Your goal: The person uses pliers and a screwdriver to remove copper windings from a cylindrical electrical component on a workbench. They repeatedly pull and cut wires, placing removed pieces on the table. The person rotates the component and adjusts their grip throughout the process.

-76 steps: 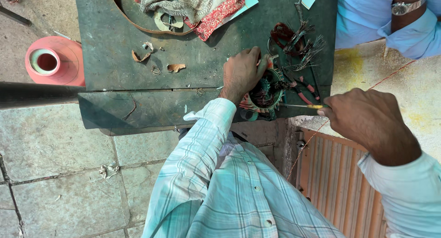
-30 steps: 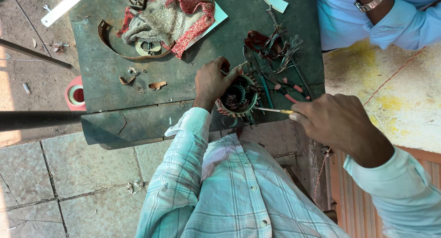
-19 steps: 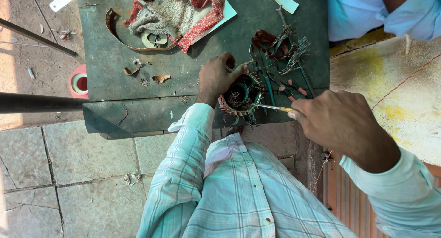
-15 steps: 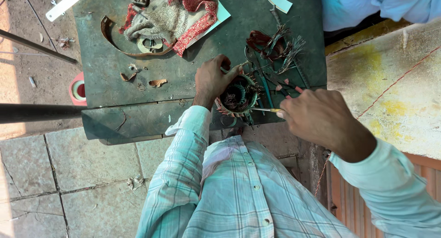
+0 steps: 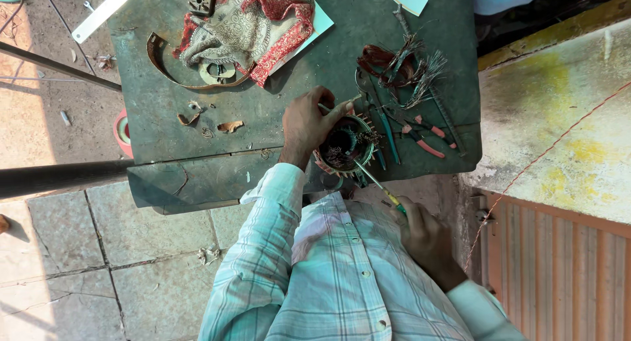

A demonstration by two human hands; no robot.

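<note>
A round motor stator [image 5: 348, 146] with copper windings rests at the near edge of a dark green metal table [image 5: 197, 117]. My left hand [image 5: 309, 124] grips its left side and rim. Below the table edge, my right hand [image 5: 424, 236] is closed on a thin screwdriver [image 5: 374, 182] with a yellow-green handle. Its tip pokes into the stator's windings. My checked sleeves fill the lower middle of the view.
Pliers and cutters [image 5: 407, 127] lie right of the stator, with a tangle of wire [image 5: 401, 65] behind them. A red patterned cloth [image 5: 250, 25] and a curved metal strip [image 5: 158, 51] lie at the back. A pink tape roll [image 5: 121, 132] sits on the floor, left.
My right hand has drawn back toward my body, below the table edge, with the screwdriver now angled up into the stator. The left hand stays on the stator.
</note>
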